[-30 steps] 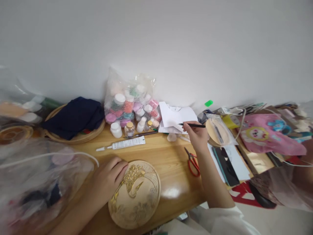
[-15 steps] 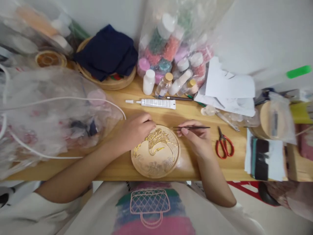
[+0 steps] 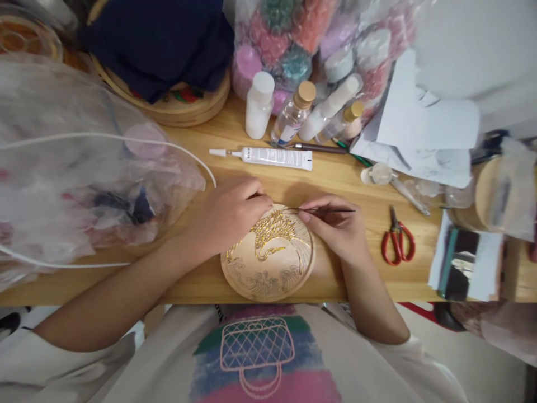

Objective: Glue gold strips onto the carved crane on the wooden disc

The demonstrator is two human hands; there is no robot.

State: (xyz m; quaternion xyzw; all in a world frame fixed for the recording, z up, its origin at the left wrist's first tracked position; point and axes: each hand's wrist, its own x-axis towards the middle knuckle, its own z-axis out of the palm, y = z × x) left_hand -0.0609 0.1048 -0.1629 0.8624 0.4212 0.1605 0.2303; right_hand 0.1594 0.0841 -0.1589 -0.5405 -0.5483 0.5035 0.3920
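A round wooden disc [image 3: 251, 271] lies near the table's front edge. It bears a bird outlined in gold wire [image 3: 274, 229], with drawn waves below. My left hand [image 3: 232, 218] rests on the disc's upper left rim, its fingers curled together; what they pinch, if anything, is hidden. My right hand [image 3: 339, 226] is closed on dark, thin tweezers [image 3: 329, 210], held nearly level. Their tips point left over the upper right of the disc, close to my left fingertips. Whether the tips grip anything is too small to tell.
Behind the disc lie a white glue tube [image 3: 277, 157] and several small bottles [image 3: 289, 120]. Red-handled pliers [image 3: 397, 240] lie to the right. Clear plastic bags [image 3: 84, 184] and a white cable [image 3: 168, 143] fill the left; papers [image 3: 432, 129] lie at back right.
My right hand has brought the tweezers left, so the tips are now over the disc. My left hand stays at its rim. The view has dipped and come closer.
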